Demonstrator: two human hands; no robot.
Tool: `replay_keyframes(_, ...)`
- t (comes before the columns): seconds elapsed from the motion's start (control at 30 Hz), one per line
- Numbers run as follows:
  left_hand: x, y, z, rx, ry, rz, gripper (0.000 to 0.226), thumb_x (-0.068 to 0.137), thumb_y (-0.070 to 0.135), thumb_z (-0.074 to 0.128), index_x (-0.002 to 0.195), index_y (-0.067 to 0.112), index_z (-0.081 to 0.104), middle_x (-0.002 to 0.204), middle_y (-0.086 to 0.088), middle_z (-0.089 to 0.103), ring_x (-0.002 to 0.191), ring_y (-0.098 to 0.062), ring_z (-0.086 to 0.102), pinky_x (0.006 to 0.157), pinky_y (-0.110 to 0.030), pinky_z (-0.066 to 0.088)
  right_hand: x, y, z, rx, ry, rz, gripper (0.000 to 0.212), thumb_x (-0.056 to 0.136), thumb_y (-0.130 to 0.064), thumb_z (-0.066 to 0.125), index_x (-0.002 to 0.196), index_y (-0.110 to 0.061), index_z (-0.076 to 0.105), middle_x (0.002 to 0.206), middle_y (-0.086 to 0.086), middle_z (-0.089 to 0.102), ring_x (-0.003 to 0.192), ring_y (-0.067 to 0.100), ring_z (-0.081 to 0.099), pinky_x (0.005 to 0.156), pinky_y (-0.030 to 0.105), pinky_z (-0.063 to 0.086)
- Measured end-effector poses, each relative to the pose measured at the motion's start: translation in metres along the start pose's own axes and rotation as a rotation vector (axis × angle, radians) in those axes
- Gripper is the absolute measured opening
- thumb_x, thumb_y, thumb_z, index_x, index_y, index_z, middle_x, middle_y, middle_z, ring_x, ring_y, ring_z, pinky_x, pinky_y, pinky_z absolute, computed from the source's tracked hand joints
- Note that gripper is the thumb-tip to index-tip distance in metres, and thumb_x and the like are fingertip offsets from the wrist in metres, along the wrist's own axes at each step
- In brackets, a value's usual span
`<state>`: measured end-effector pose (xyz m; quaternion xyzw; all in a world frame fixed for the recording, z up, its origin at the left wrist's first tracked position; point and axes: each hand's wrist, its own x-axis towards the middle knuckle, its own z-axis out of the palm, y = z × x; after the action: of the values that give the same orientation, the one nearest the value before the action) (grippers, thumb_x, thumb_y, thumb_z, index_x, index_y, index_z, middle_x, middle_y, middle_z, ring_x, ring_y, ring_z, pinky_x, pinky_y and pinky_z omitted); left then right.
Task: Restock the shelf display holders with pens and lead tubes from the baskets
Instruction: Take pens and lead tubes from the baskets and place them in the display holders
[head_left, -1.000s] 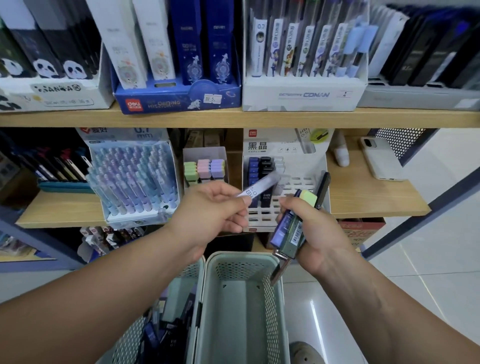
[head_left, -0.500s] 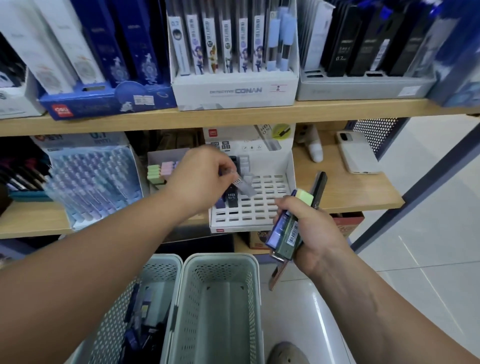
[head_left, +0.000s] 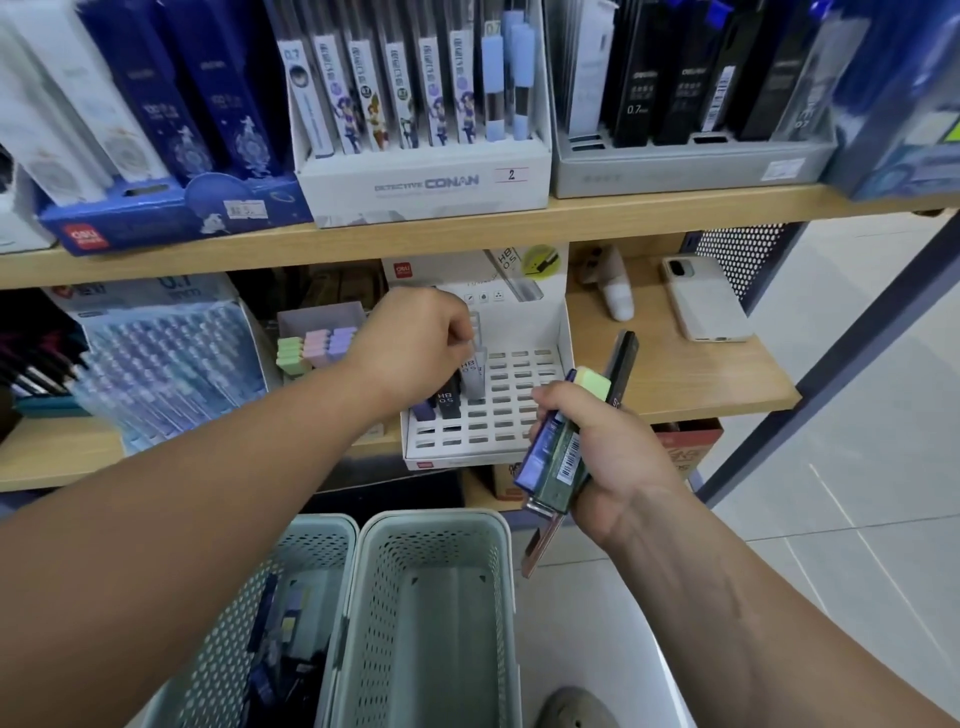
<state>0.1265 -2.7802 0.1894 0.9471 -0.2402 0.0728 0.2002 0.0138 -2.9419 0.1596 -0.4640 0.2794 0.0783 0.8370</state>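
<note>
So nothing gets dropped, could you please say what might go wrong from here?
The left hand pinches the clear tube at its top; it could miss its slot in the holder or knock the dark tubes beside it. The right hand grips a crowded bundle; one piece juts below and might slip.

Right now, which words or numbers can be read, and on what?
"DETECTIVE CONAN": white display box.
"2": its price tag.
"HB 0.5": clear lead tube in left hand.
"HB 0.5": slotted holder's header card.
"0.7": black packs.
Blurred: blue box's price label; barcode on green pack in right hand.
</note>
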Motion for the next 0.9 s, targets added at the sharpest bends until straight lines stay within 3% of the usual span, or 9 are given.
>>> replay_keyframes(0.2, -0.002, -0.005, 0.002, 0.0, -0.002, 0.036, 0.002, 0.087, 0.016, 0.076, 0.085, 0.015, 0.078, 0.087, 0.003, 0.074, 0.081, -0.013, 0.065, 0.081, -0.033, 0.055, 0.0, 0.001, 0.001, -0.009, -0.003, 0.002, 0.028, 0.08, -0.015, 0.076, 0.1, -0.01, 0.058, 0.06, 0.004, 0.063, 0.045, 0.019, 0.062, 0.044, 0.033, 0.052)
replay_keyframes(0.4, -0.005, -0.01, 0.014, 0.165, -0.053, 0.151, 0.011, 0.091, 0.022, 0.07, 0.09, 0.016, 0.079, 0.098, 0.001, 0.068, 0.093, -0.021, 0.063, 0.077, -0.036, 0.052, 0.0, 0.002, 0.003, -0.008, -0.016, 0.024, 0.028, 0.08, -0.016, 0.077, 0.1, -0.01, 0.059, 0.061, 0.005, 0.063, 0.046, 0.018, 0.062, 0.045, 0.033, 0.052)
replay_keyframes(0.53, -0.014, -0.006, 0.013, 0.197, 0.058, 0.167, 0.019, 0.095, 0.029, 0.063, 0.1, 0.018, 0.078, 0.101, -0.001, 0.062, 0.092, -0.023, 0.062, 0.069, -0.036, 0.051, 0.001, 0.004, 0.006, 0.014, -0.002, 0.01, 0.033, 0.078, -0.018, 0.081, 0.103, -0.01, 0.059, 0.062, 0.004, 0.063, 0.047, 0.018, 0.063, 0.045, 0.033, 0.053)
replay_keyframes(0.63, -0.041, 0.009, 0.01, -0.168, 0.088, 0.045, 0.021, 0.092, 0.04, 0.065, 0.082, 0.024, 0.073, 0.077, 0.009, 0.064, 0.073, -0.01, 0.059, 0.063, -0.03, 0.047, 0.003, 0.004, 0.009, 0.067, 0.048, -0.031, 0.039, 0.078, -0.017, 0.083, 0.108, -0.006, 0.061, 0.066, 0.008, 0.066, 0.051, 0.023, 0.066, 0.047, 0.035, 0.055)
replay_keyframes(0.73, -0.074, 0.028, 0.015, -0.647, -0.212, -0.25, 0.031, 0.077, 0.056, 0.07, 0.073, 0.026, 0.072, 0.063, 0.009, 0.066, 0.055, -0.004, 0.057, 0.054, -0.026, 0.048, 0.005, 0.006, 0.014, 0.076, 0.097, -0.042, 0.049, 0.079, -0.015, 0.083, 0.118, 0.003, 0.061, 0.081, 0.019, 0.068, 0.065, 0.029, 0.068, 0.055, 0.048, 0.061)
replay_keyframes(0.8, -0.09, 0.034, 0.02, -0.766, -0.322, -0.336, 0.015, 0.078, 0.043, 0.08, 0.076, 0.029, 0.074, 0.067, 0.004, 0.071, 0.057, -0.007, 0.063, 0.053, -0.023, 0.049, 0.006, 0.009, 0.017, 0.083, 0.112, -0.053, 0.041, 0.079, -0.014, 0.082, 0.112, 0.001, 0.061, 0.076, 0.016, 0.065, 0.058, 0.027, 0.065, 0.051, 0.04, 0.059)
replay_keyframes(0.9, -0.099, 0.034, 0.023, -0.983, -0.295, -0.479, 0.009, 0.083, 0.021, 0.082, 0.077, 0.022, 0.076, 0.066, -0.004, 0.07, 0.058, -0.014, 0.065, 0.051, -0.024, 0.049, 0.005, 0.012, 0.02, 0.082, 0.119, -0.057, 0.041, 0.079, -0.018, 0.084, 0.111, -0.004, 0.062, 0.067, 0.01, 0.061, 0.048, 0.023, 0.061, 0.046, 0.033, 0.053)
